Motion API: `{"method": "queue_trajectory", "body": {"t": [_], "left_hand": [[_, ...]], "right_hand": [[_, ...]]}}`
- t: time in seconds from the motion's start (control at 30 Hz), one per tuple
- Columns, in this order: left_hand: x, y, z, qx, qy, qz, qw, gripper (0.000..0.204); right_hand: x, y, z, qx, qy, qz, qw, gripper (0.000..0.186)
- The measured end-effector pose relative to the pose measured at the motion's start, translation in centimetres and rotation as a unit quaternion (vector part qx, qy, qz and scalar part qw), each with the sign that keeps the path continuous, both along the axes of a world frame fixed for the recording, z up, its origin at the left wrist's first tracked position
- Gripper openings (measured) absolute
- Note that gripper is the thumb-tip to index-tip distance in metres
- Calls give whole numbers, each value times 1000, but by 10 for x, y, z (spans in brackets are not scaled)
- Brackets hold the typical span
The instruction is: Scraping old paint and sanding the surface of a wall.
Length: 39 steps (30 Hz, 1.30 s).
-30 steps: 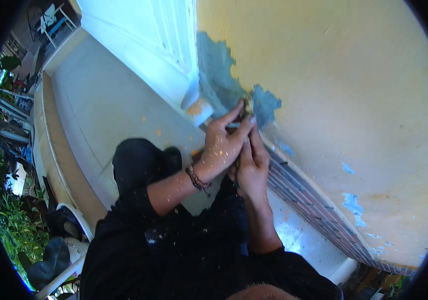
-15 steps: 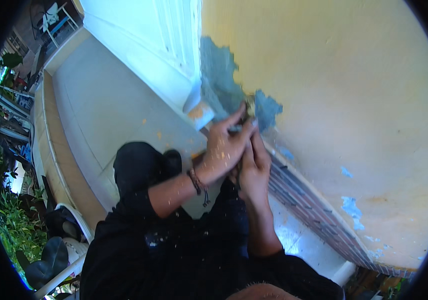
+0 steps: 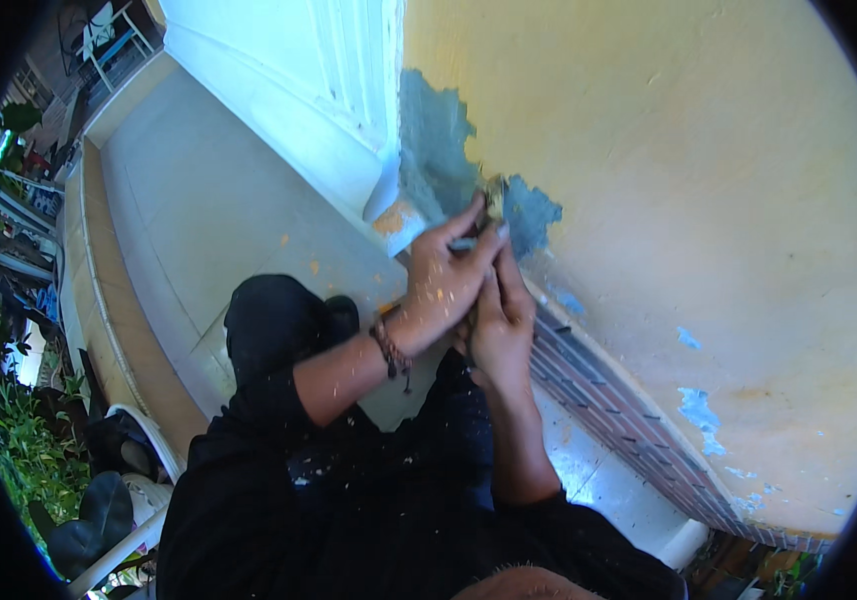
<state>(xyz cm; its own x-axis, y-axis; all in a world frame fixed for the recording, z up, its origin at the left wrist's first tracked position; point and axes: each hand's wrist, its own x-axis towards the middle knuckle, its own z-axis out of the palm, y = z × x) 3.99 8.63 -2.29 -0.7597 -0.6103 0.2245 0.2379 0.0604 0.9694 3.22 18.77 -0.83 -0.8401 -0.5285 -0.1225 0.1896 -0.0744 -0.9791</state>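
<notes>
Head view: left hand and right hand, pressed together, pinch a small scraper against the yellow wall, at the bare blue-grey patch near its lower edge.

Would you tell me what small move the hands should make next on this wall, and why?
Probably push the scraper a little further under the yellow paint edge: both the left hand and right hand press it at the bare blue-grey patch, where yellow paint remains.
</notes>
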Motion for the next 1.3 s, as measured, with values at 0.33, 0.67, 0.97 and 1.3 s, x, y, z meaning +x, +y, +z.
{"method": "queue_trajectory", "body": {"t": [0.33,0.67,0.97,1.3], "left_hand": [[-1,-3,22,68,-50,-24,996,58],[2,-16,20,-34,-79,6,996,50],[0,-11,13,-26,-53,-6,998,53],[-3,-15,10,9,-31,12,999,57]], "right_hand": [[5,-6,-3,-48,43,-33,997,50],[1,-16,-1,-16,73,13,997,47],[5,1,10,-15,2,10,1000,51],[3,-6,17,-23,-7,16,1000,51]]}}
